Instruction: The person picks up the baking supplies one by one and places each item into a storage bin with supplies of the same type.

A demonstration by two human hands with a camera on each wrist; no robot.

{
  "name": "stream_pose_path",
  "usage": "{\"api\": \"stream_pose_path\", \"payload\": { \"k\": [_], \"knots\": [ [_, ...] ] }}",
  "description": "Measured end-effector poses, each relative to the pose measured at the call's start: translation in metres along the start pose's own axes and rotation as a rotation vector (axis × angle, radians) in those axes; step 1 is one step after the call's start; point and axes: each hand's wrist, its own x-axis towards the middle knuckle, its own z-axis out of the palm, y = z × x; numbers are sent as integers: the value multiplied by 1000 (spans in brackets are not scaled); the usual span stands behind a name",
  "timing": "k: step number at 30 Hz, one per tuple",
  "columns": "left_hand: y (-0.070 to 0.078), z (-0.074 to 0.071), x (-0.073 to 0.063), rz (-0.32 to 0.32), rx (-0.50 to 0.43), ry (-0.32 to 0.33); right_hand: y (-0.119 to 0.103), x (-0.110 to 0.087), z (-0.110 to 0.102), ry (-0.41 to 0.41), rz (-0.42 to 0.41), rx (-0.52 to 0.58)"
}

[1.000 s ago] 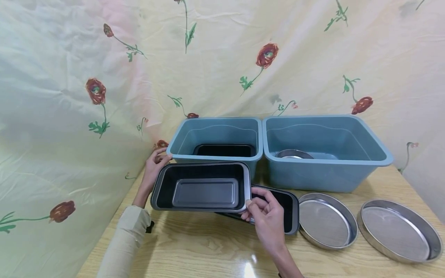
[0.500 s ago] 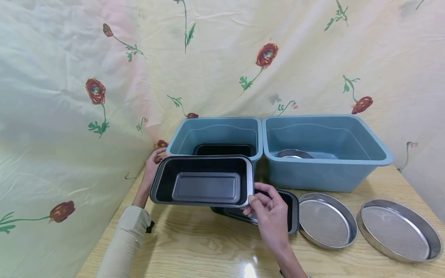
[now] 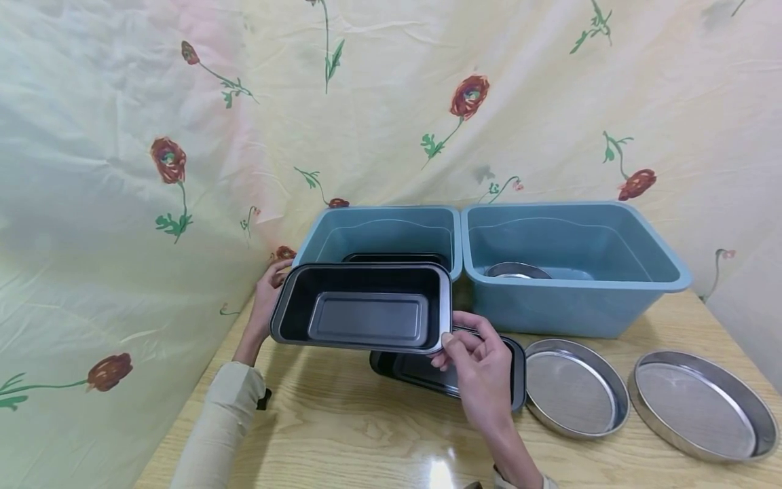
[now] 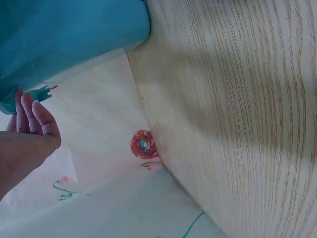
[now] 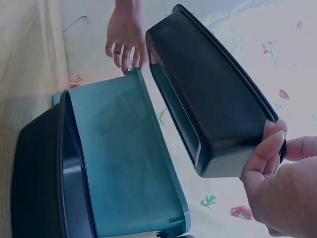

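Observation:
My right hand (image 3: 482, 367) pinches the near right corner of a black loaf pan (image 3: 369, 319) between thumb and fingers. The pan hangs tilted, its hollow towards me, in front of the left blue bin (image 3: 397, 227). Seen from the right wrist, its dark outer side (image 5: 213, 89) is above the bin's rim. My left hand (image 3: 265, 295) grips that bin's rim at the near left corner, fingers bent at the edge; its thumb is hidden. Inside the left bin lies another black pan (image 3: 394, 258), mostly covered by the held one. A further loaf pan (image 3: 421, 370) rests on the table below.
Right of the left bin stands a second blue bin (image 3: 568, 312) with a round metal pan (image 3: 518, 269) inside. Two round metal pans, one smaller (image 3: 574, 387) and one larger (image 3: 699, 407), lie on the wooden table (image 3: 342, 435). Flowered cloth (image 3: 379, 122) hangs behind and at left.
My right hand has raised the loaf pan and shifted it slightly right, so it now overlaps the left bin's front rim and hides more of the pan inside. My left hand stays put.

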Motion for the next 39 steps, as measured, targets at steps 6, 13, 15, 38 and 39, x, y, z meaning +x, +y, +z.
{"api": "stream_pose_path", "payload": {
  "k": [6, 13, 15, 38, 39],
  "knots": [
    [1, 1, -2, 5, 6, 10, -1, 4, -1, 5, 9, -2],
    [1, 4, -1, -5, -8, 33, 1, 8, -2, 14, -11, -3],
    [1, 4, -1, -4, -10, 33, 1, 9, -2, 13, -14, -9],
    [-3, 1, 1, -1, -14, 17, 9, 28, 1, 30, -48, 4],
    [-2, 1, 1, -3, -12, 18, 10, 30, 1, 28, -51, 7]
  ]
}}
